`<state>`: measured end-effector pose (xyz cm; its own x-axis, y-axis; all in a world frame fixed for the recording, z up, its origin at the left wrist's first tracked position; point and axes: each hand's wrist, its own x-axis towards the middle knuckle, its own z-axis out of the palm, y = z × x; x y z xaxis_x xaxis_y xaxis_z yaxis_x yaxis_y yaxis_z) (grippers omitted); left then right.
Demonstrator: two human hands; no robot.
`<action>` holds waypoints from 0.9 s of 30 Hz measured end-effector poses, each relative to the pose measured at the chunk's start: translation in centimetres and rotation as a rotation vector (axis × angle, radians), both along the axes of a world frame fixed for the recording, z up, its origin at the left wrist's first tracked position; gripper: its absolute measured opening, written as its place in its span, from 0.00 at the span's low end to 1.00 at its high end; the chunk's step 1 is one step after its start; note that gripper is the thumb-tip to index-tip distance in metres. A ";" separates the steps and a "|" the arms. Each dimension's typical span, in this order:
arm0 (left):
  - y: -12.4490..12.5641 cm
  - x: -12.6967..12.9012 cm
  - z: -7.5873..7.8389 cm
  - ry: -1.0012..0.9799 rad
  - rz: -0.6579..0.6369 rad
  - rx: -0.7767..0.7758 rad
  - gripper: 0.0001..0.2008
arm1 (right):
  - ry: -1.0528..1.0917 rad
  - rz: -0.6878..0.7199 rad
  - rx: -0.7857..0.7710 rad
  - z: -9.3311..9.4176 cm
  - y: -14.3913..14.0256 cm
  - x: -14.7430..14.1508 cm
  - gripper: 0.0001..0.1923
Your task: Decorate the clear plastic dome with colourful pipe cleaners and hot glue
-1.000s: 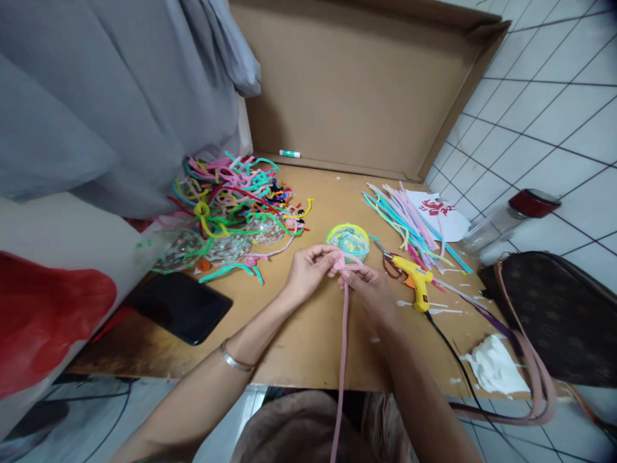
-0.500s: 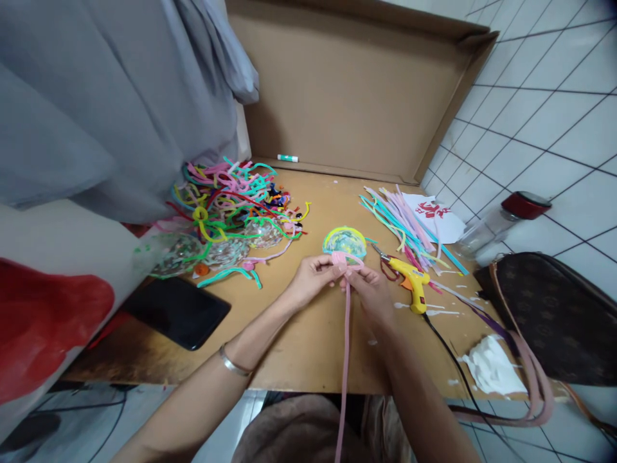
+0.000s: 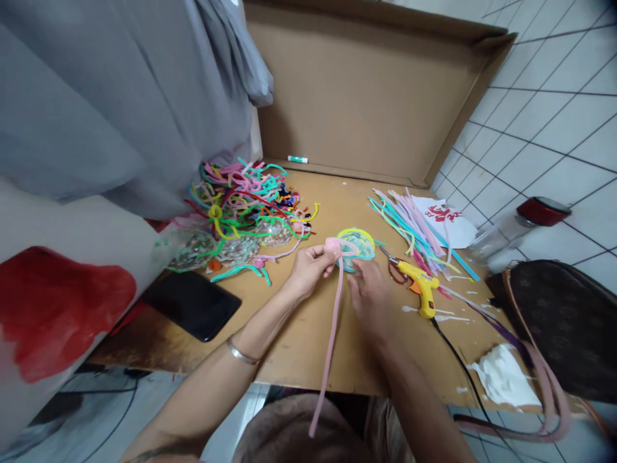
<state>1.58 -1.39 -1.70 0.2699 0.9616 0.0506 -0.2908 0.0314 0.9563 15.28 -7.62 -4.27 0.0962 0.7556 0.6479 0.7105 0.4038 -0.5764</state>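
Hands at a pink cord (image 3: 330, 321) on a cluttered table (image 3: 308, 347).

Left hand (image 3: 308, 269) pinches the cord's looped far end, just near of a small round dish (image 3: 359, 242); the cord trails toward the near edge and its tip blurs over the lap. Right hand (image 3: 369, 292) lies beside the cord, fingers loose; whether it touches is unclear. Glue gun (image 3: 420, 286) lies right, its lead cut off by the forearm.
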 end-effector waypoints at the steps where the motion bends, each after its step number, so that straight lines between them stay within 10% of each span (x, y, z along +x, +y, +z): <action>1: 0.0 0.0 0.0 -0.006 -0.008 -0.014 0.21 | -0.106 0.005 0.060 -0.1 0.0 -0.1 0.12; 6: -0.3 0.4 -0.5 0.003 -0.063 -0.058 0.20 | -0.259 0.075 0.184 0.0 -0.5 -0.1 0.12; 27: -0.8 0.2 -1.1 0.301 -0.301 0.092 0.24 | 0.519 0.149 -0.181 3.5 1.9 1.9 0.07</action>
